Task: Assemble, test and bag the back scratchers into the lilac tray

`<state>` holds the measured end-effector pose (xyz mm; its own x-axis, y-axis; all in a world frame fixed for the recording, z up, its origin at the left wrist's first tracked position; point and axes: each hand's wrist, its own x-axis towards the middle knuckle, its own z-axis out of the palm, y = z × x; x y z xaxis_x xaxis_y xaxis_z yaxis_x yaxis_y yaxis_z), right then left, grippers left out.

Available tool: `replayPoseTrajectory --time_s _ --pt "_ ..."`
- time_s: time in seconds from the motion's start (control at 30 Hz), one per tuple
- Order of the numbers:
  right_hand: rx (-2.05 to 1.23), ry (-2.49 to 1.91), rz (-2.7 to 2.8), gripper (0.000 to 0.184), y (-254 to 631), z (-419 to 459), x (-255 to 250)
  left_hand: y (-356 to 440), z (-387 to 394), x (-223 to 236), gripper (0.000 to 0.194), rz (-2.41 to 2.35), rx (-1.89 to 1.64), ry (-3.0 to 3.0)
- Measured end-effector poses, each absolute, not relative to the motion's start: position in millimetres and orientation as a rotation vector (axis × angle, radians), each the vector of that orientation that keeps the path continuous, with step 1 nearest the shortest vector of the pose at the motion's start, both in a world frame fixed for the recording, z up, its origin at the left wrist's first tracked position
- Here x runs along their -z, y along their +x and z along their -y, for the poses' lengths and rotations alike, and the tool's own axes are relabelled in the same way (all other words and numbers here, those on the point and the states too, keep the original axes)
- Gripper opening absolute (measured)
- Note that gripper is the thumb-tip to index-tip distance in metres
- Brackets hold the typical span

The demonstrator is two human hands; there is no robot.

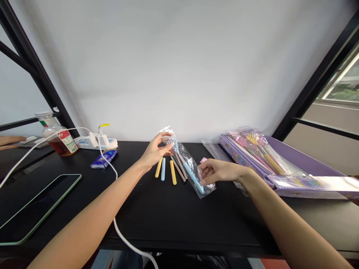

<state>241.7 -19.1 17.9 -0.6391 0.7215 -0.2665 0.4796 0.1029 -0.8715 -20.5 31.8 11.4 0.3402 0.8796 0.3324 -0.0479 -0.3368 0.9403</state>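
Note:
A clear plastic sleeve (pixel 188 162) with a light blue stick-shaped item (pixel 193 178) inside is lifted at a slant over the black table (pixel 174 213). My left hand (pixel 156 151) pinches the sleeve's upper end. My right hand (pixel 217 172) grips its lower end near the table top. Under and left of the sleeve lie loose sticks on the table: a yellow one (pixel 158 168), a light blue one (pixel 163 169), an orange-yellow one (pixel 173 172) and brownish ones (pixel 179 170).
A purple box (pixel 305 162) with several packaged items stands at the right. On the left lie a tablet (pixel 33 207), a blue packet (pixel 103 158), a power strip (pixel 95 142) with a white cable (pixel 116 224), and a bottle (pixel 57 136). Another person's hand (pixel 9 141) rests at far left.

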Motion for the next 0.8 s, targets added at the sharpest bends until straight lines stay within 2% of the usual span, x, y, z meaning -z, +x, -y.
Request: replayPoseTrajectory --time_s 0.1,0.17,0.23,0.37,0.43,0.6,0.8 --pt "-1.581 -1.225 2.276 0.03 247 21 -20 -18 -33 -3 0.036 -0.808 -1.133 1.662" --pt "-1.478 -1.265 2.322 0.03 250 21 -23 -14 -31 2 0.034 -0.848 -1.098 1.696" --pt "-1.204 -1.339 2.255 0.031 253 19 -25 -10 -28 5 0.037 -0.872 -1.031 1.741" --pt "-0.397 -1.64 2.019 0.029 263 7 -18 -6 -21 5 0.04 -0.795 -0.883 1.925" --pt "-0.169 -1.805 2.002 0.027 270 0 -10 -5 -18 5 0.041 -0.783 -0.814 2.026" --pt "-0.15 -1.966 2.028 0.033 279 -8 4 -3 -15 7 0.045 -0.798 -0.761 2.168" --pt "-0.19 -1.889 1.977 0.03 277 -11 5 -4 -23 10 0.028 -0.809 -0.965 2.141"
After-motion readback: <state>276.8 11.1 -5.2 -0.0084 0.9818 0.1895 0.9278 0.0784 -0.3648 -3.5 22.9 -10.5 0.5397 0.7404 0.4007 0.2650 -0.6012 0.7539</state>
